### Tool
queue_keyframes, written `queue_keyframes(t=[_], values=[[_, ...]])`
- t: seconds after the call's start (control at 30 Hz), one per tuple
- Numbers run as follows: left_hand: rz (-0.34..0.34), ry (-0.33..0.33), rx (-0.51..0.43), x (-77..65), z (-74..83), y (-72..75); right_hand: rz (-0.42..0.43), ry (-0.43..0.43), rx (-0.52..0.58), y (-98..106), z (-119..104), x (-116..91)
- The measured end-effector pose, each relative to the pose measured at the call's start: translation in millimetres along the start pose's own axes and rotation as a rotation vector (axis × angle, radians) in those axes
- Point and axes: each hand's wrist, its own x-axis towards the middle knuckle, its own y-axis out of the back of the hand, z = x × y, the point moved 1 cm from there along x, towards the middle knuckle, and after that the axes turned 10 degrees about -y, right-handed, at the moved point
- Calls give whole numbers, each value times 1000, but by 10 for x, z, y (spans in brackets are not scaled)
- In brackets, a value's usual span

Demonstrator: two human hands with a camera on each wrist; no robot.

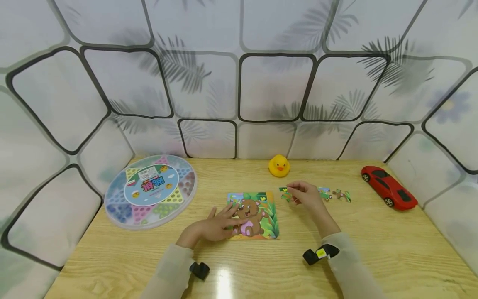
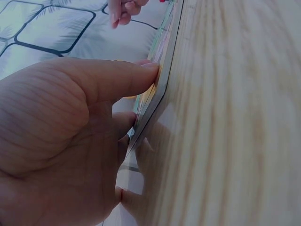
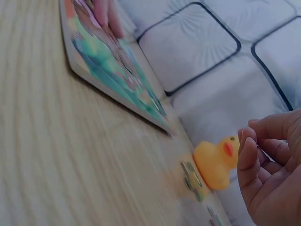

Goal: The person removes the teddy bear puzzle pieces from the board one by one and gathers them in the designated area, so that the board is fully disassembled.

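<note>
A bear jigsaw puzzle board [image 1: 267, 220] lies flat on the wooden table in the head view. My left hand [image 1: 218, 226] rests on its left part, fingers spread over the bear picture. The left wrist view has the thumb [image 2: 136, 77] along the board's edge [image 2: 164, 87]. Right of the board, my right hand [image 1: 306, 197] is over a green and yellow puzzle piece [image 1: 284, 195]. Its thumb and fingers [image 3: 249, 160] are curled with their tips together, and nothing shows between them in the right wrist view, where the piece [image 3: 193, 181] lies on the table.
More puzzle pieces [image 1: 341, 195] lie right of my right hand. Behind stands a yellow rubber duck [image 1: 279, 167]. A red toy car [image 1: 388, 187] is at the far right, a round board game box [image 1: 151, 191] at the left. A patterned wall [image 1: 276, 87] borders the table.
</note>
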Motion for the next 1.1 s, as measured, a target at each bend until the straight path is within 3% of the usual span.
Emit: queue_keyframes(t=[0.5,0.9,1.1], values=[[-21,8,4,18,32,31,-181,16,-101,-569,92,-123],[-8,12,2,12,28,37,-323,113,-259,-675,132,-131],[27,-17,-29,-10,50,47,-308,163,-365,-716,103,-145]])
